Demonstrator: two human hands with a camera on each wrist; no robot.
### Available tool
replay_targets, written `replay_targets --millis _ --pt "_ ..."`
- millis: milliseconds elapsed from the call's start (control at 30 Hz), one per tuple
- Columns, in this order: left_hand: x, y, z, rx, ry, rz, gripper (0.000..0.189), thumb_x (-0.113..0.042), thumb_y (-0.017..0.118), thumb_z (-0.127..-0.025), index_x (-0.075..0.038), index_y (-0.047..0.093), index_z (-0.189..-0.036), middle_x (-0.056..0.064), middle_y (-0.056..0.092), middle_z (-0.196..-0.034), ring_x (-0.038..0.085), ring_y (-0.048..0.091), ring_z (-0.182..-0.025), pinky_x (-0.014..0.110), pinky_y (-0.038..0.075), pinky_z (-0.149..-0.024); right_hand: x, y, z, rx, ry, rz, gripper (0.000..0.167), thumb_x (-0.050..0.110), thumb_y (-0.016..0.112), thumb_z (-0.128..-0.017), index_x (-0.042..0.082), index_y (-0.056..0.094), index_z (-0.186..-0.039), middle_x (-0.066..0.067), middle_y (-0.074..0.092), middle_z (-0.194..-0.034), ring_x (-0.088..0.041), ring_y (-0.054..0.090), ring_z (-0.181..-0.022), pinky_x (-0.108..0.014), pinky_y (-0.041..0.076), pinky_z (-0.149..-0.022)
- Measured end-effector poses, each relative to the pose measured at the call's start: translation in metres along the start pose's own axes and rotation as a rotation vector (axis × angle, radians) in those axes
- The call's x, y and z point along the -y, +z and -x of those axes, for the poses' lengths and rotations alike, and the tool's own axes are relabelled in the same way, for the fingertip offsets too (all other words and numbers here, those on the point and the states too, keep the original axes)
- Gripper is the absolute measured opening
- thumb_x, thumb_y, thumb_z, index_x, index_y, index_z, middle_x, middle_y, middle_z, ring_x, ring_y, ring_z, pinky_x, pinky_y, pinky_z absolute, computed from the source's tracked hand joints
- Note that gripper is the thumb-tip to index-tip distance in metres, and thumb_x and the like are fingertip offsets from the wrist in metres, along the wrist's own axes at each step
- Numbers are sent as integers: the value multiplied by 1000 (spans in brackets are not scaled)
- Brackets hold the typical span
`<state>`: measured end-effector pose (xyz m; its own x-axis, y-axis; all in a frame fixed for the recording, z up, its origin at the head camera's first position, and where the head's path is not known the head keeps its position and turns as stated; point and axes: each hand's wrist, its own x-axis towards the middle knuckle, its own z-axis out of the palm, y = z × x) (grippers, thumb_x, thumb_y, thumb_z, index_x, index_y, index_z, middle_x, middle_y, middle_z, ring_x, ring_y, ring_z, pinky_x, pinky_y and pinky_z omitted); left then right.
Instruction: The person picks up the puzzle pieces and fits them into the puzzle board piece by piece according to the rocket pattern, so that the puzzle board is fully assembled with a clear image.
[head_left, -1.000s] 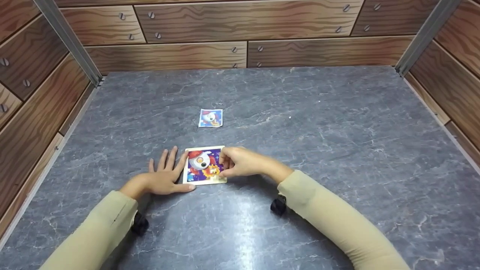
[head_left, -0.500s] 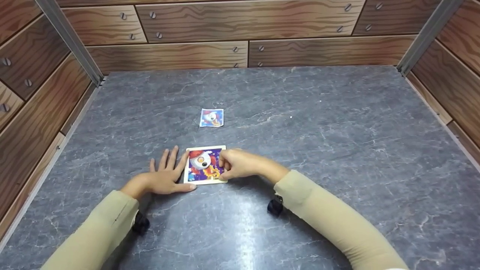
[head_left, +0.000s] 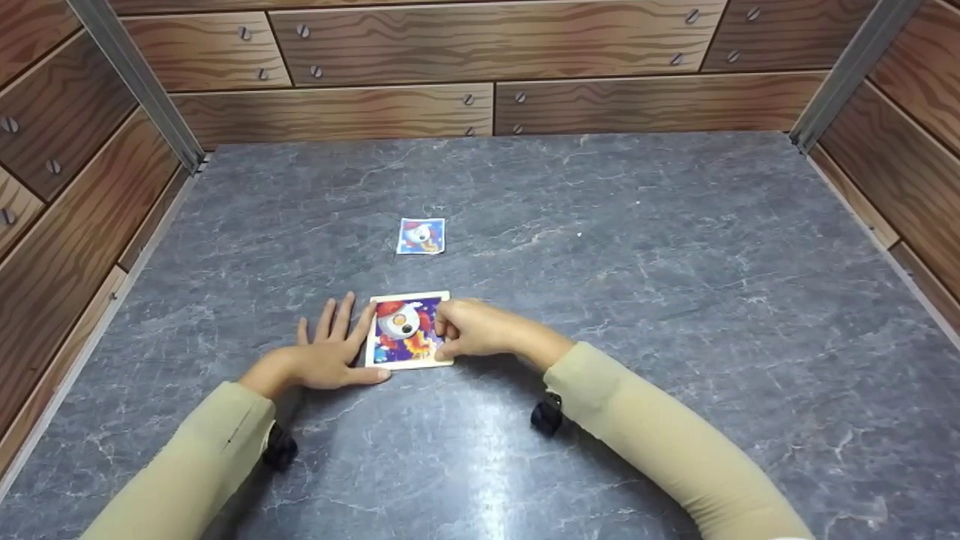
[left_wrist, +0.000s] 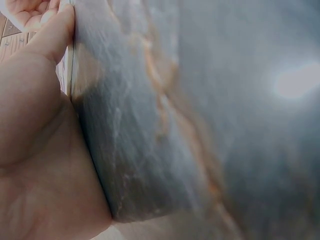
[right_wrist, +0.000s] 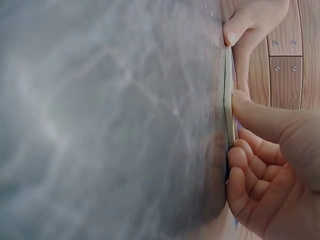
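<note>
A small framed jigsaw puzzle [head_left: 409, 330], with a white-faced cartoon figure on purple, lies near the table's middle. My left hand [head_left: 330, 360] rests flat at its left side, fingers spread, index finger and thumb touching the frame. My right hand [head_left: 476, 330] is at the right side with bent fingers; thumb and forefinger seem to pinch a piece at the lower right, mostly covered by the hand. In the right wrist view the right thumb [right_wrist: 260, 117] lies on the board's edge, the other fingers curled beside it. The left wrist view shows the left palm [left_wrist: 40, 115] beside the tabletop.
A small picture card [head_left: 421, 236] of the same figure lies beyond the puzzle. The grey marbled tabletop [head_left: 637, 285] is bounded by wood-patterned walls [head_left: 375, 45] at the back and sides. A black wrist device [head_left: 547, 414] hangs under the right sleeve.
The flower and flame part at the puzzle's lower right looks different, and the right thumb and wrist have shifted slightly. My left hand has stayed in place.
</note>
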<state>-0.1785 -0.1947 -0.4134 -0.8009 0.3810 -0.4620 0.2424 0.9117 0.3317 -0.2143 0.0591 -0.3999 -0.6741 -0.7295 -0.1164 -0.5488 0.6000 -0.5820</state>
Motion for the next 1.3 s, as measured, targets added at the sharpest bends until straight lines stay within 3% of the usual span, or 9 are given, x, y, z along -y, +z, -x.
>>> replay_targets --millis 200,467,867,1100,1300 --pt "0 1 0 2 -2 3 108 -74 43 -80 -14 -14 -148 20 -27 -148 39 -28 -132 67 -16 -94 -4 0 1 -14 -45 -32 21 12 75 -79 2 59 -90 -1 56 -73 -10 50 -67 -25 43 -65" --pt "-1 -1 1 -2 -3 -5 108 -74 44 -80 -13 -13 -149 21 -26 -148 39 -27 -132 68 -15 -94 -5 -1 2 13 -91 -18 26 8 72 -80 6 63 -105 -4 61 -76 -12 53 -68 -28 45 -67" --pt "2 2 -3 -8 -2 2 109 -77 43 -78 -15 -13 -149 18 -28 -148 37 -29 -132 66 -15 -96 -6 2 0 -4 -85 -10 28 9 71 -81 4 61 -106 -2 59 -74 -10 51 -66 -26 43 -65" --pt "0 -1 -1 9 1 13 109 -75 43 -79 -15 -15 -148 18 -28 -148 37 -30 -131 66 -17 -95 -5 0 0 -12 -124 21 17 8 72 -80 2 64 -93 -4 61 -75 -12 53 -68 -26 44 -66" --pt "4 2 -4 -6 -2 4 111 -79 42 -77 -15 -15 -148 17 -29 -148 36 -30 -131 66 -16 -95 -3 0 0 -5 -125 62 22 12 73 -79 3 65 -97 -4 61 -77 -15 55 -72 -29 44 -69"
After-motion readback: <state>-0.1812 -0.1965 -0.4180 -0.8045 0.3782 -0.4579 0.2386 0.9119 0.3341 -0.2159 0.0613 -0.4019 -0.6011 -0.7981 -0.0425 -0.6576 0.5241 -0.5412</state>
